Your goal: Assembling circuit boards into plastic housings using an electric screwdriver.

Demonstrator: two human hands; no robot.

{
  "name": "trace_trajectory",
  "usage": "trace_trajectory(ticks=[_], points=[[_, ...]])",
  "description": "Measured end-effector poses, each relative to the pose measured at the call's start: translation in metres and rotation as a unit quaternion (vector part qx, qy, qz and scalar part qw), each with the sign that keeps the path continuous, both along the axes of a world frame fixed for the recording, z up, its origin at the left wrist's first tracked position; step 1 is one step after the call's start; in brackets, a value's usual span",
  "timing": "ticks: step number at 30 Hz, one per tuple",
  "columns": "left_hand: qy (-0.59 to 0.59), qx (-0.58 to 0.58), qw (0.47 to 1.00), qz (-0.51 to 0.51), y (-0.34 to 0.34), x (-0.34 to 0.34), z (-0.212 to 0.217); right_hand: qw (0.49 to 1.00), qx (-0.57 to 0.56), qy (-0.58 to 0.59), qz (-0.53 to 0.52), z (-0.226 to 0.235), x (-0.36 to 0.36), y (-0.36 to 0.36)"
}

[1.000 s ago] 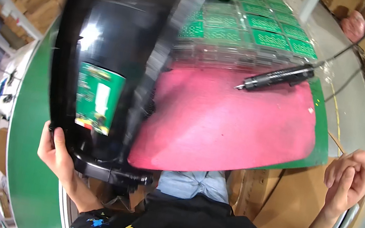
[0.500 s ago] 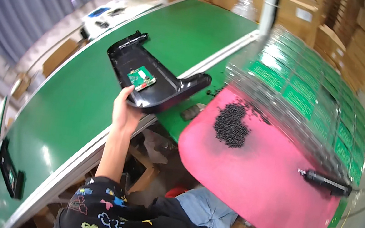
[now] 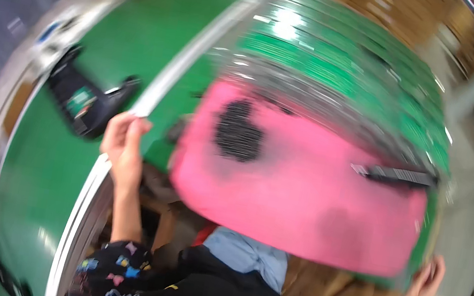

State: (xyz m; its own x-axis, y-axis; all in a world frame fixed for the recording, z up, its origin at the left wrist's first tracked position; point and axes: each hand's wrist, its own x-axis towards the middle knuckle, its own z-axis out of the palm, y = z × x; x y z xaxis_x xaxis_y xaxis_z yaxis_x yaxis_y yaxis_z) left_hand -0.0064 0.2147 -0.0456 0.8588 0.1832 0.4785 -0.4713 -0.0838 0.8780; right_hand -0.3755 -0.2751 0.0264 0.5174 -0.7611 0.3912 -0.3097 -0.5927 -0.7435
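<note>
- Left hand [image 3: 124,140] now empty, loosely open by the white rail [image 3: 167,83]!
- The black housing [image 3: 93,106], gripped a moment ago, lies free on the green worktop [image 3: 36,183].
- Right hand [image 3: 426,283] empty too, fingers half-parted.

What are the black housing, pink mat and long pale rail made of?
Black housing: probably smooth moulded plastic, going by its curved walls. Pink mat: matt, perhaps rubber or foam; its dull, smudged surface suggests it. Rail: possibly metal, from its bright, slim profile; blur leaves finish open.
</note>
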Motion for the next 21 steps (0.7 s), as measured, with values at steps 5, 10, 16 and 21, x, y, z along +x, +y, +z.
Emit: trace_trajectory(ticks=[5, 10, 16, 21], points=[[-0.174, 0.188, 0.922, -0.288, -0.084, -0.038, 0.028, 0.967, -0.133, 0.144, -0.162, -0.019, -0.05, -0.028], [-0.195, 0.134, 0.816, -0.527, -0.144, -0.071, 0.023, 0.883, -0.048, 0.306, -0.353, -0.032, -0.163, -0.019], [-0.181, 0.142, 0.756, -0.613, -0.175, -0.108, 0.039, 0.789, 0.027, 0.463, -0.403, -0.223, -0.395, 0.019], [-0.156, 0.206, 0.757, -0.6, -0.169, -0.111, 0.042, 0.759, 0.177, 0.487, -0.395, -0.245, -0.281, 0.059]])
